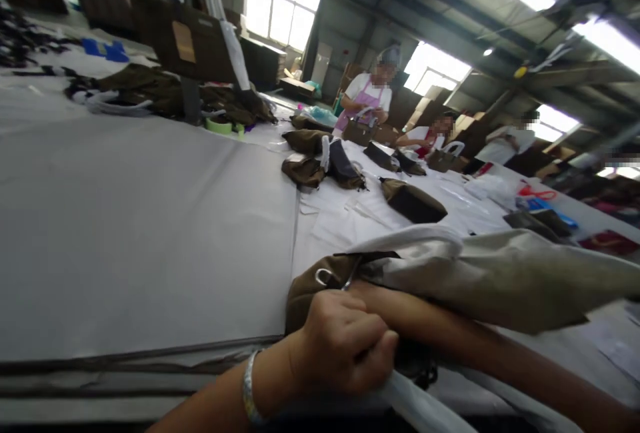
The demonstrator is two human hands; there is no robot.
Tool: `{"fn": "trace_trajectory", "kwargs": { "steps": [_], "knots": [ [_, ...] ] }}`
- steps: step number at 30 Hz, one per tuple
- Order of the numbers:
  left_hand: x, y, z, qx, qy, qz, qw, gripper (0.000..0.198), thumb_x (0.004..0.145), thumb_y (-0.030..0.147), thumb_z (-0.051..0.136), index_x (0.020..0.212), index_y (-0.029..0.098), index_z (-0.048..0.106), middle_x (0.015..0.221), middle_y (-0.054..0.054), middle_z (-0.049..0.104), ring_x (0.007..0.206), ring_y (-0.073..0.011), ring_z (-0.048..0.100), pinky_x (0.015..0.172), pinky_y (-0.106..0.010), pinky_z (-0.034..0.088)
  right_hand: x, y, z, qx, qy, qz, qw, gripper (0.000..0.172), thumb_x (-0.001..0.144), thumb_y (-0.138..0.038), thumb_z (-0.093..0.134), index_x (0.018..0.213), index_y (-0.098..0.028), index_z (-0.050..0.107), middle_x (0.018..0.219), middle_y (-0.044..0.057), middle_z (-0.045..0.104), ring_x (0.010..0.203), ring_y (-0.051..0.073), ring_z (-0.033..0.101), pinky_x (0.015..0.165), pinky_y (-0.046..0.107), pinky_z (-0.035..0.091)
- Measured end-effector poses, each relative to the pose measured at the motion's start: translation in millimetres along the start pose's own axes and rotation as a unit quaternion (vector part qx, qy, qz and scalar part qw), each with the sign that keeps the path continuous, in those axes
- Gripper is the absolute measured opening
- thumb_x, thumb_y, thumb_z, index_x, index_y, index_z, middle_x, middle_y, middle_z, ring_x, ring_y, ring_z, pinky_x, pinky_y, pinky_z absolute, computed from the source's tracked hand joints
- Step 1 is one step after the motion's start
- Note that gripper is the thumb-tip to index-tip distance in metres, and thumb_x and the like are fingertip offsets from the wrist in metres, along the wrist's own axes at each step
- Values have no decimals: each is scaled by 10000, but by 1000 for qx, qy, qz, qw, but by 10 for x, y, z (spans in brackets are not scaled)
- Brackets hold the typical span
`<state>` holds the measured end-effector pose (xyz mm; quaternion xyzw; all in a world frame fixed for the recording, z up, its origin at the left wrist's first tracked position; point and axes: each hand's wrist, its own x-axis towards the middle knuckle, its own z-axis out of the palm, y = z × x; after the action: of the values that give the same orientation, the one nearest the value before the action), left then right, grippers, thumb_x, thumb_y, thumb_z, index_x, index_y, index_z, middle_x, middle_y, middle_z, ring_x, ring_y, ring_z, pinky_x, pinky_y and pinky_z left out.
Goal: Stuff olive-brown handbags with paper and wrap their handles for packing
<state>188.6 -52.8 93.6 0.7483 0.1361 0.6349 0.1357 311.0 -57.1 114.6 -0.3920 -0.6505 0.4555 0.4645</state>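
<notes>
A brown-green handbag (320,273) with a metal ring lies at the table's near edge, its pale lining (500,273) pulled out to the right. My left hand (345,346), with a bracelet at the wrist, is closed in a fist at the bag's near side. A white-wrapped handle (425,406) runs out from below that fist. From the right, my right forearm (450,326) reaches across into the bag; the right hand itself is hidden behind the left fist and the bag. Another white-wrapped handle (415,236) arches over the bag's far side.
Left of the bag stretches a grey-white table surface (150,233). Beyond lie several dark handbags (413,200). A bag hangs on a post (190,96) at the upper left, above green tape (219,126). Several co-workers (367,96) are at the far side, one handling a bag.
</notes>
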Motion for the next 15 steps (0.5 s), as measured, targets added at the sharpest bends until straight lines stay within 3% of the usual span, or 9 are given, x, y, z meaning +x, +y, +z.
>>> {"fn": "trace_trajectory", "kwargs": {
  "steps": [1, 3, 5, 7, 9, 11, 12, 13, 15],
  "knots": [
    [24, -9, -63, 4, -15, -20, 1000, 261, 862, 140, 476, 608, 203, 482, 457, 45, 451, 399, -105, 370, 466, -282, 292, 126, -166, -79, -38, -82, -26, 996, 268, 775, -250, 583, 517, -248, 655, 560, -78, 679, 577, 113, 664, 768, 205, 606],
    [74, -38, -170, 19, -42, -70, 996, 281, 908, 136, 460, 636, 197, 492, 512, 31, 487, 457, -108, 440, 520, -269, 332, 250, -547, -342, -156, -216, -56, 962, 161, 779, -201, 644, 849, -154, 781, 902, -21, 785, 863, 122, 724, 903, 208, 558],
    [127, -72, -249, 66, -87, -135, 985, 332, 958, 186, 460, 628, 192, 492, 538, 26, 497, 489, -108, 475, 541, -257, 344, 115, -907, -680, -292, -236, -77, 924, 327, 851, -134, 648, 1150, -226, 742, 1182, 21, 740, 1095, 165, 691, 994, 258, 521],
    [189, -102, -303, 124, -150, -194, 961, 345, 980, 261, 489, 647, 187, 543, 572, 18, 548, 521, -117, 526, 553, -253, 361, -268, -1131, -1016, -398, -89, -117, 906, 341, 934, -169, 594, 1243, -276, 693, 1165, 36, 739, 1061, 170, 700, 926, 253, 548],
    [270, -119, -326, 150, -206, -219, 942, 246, 965, 305, 548, 765, 199, 646, 666, 5, 642, 606, -142, 611, 590, -253, 413, -774, -1140, -1308, -423, 181, -140, 877, 209, 944, -254, 598, 1100, -286, 734, 945, 26, 755, 847, 173, 719, 770, 253, 568],
    [383, -105, -306, 115, -239, -198, 944, 118, 943, 283, 598, 954, 231, 704, 804, -7, 715, 725, -162, 674, 661, -254, 484, -1240, -921, -1542, -417, 450, -93, 784, 190, 945, -394, 585, 918, -279, 734, 692, 8, 669, 650, 171, 653, 622, 261, 523],
    [452, -80, -275, 79, -252, -171, 949, 134, 938, 257, 611, 1031, 240, 706, 876, -17, 737, 791, -168, 694, 710, -257, 516, -1417, -746, -1633, -412, 499, -24, 762, 263, 932, -476, 576, 854, -272, 722, 623, 7, 626, 597, 182, 621, 579, 280, 500],
    [531, -41, -229, 33, -270, -138, 953, 181, 939, 229, 609, 1096, 241, 699, 959, -31, 750, 867, -173, 708, 770, -261, 541, -1543, -544, -1703, -408, 496, 55, 764, 353, 910, -560, 556, 825, -262, 726, 601, 16, 625, 586, 206, 623, 577, 311, 502],
    [704, 74, -93, -74, -328, -79, 939, 294, 959, 168, 563, 1228, 236, 660, 1171, -64, 732, 1064, -179, 698, 915, -272, 550, -1640, -125, -1771, -358, 438, 152, 811, 496, 875, -666, 507, 911, -242, 762, 767, 72, 729, 757, 289, 700, 736, 412, 553]
  ]
}}
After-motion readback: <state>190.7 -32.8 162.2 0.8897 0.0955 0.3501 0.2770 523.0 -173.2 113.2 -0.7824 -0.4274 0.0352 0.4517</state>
